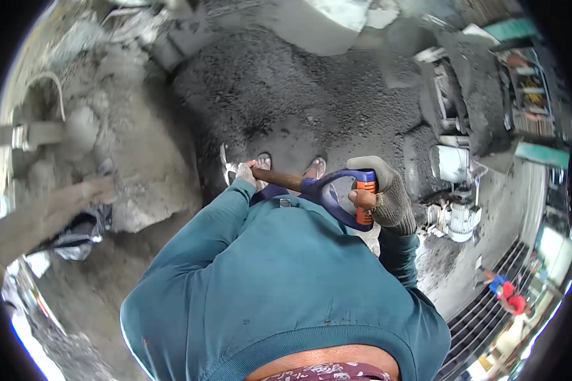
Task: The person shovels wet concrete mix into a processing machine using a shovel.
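A shovel lies across the front of my body, its wooden shaft (279, 179) tilted slightly. My right hand (388, 197), in a grey-brown fingerless glove, wraps round the orange grip (364, 190) of its blue D-handle (327, 190). Lower on the shaft, near the blade end, my left hand (246, 174) is closed round the wood in a pale, dusty glove. Beside that hand shows a light metal piece (226, 166), apparently the blade, partly hidden. My sandalled feet (318, 167) stand on dark gravelly ground just beyond the shaft.
Dark loose gravel (286, 89) spreads ahead of me. A large dusty block (140, 146) stands at the left, with a wooden beam (51, 209) nearby. Right of me are a motor-like machine (461, 219) and a white box (452, 164). A person in red (513, 298) is farther right.
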A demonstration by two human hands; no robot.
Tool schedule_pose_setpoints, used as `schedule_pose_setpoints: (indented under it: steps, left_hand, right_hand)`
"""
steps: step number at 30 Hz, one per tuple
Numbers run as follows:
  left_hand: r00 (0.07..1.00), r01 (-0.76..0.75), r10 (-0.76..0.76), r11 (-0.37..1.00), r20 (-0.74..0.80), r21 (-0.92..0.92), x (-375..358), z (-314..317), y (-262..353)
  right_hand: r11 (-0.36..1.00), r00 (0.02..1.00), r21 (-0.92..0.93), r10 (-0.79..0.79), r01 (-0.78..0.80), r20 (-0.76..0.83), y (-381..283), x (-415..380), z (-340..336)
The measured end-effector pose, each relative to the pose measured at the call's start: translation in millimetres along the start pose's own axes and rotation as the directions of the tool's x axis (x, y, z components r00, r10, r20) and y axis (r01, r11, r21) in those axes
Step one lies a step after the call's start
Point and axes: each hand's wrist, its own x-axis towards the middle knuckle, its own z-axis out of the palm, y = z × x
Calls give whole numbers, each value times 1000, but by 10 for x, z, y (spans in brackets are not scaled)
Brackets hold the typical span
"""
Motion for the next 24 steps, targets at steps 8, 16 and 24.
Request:
schedule_pose_setpoints:
  steps: [8,16,24]
  left_hand:
    - [979,-204,198,954,-48,-218,-88,-398,-173]
    - [921,-345,283,911,-267,-226,441,137,-661]
    - [875,-446,355,857,-328,-260,630,429,-38]
  right_hand:
    - [994,984,-74,-73,86,162,359,364,100]
    - [841,959,478,154,-253,238,1609,717,141]
    - [927,957,259,229,-270,177,2017,1773,864]
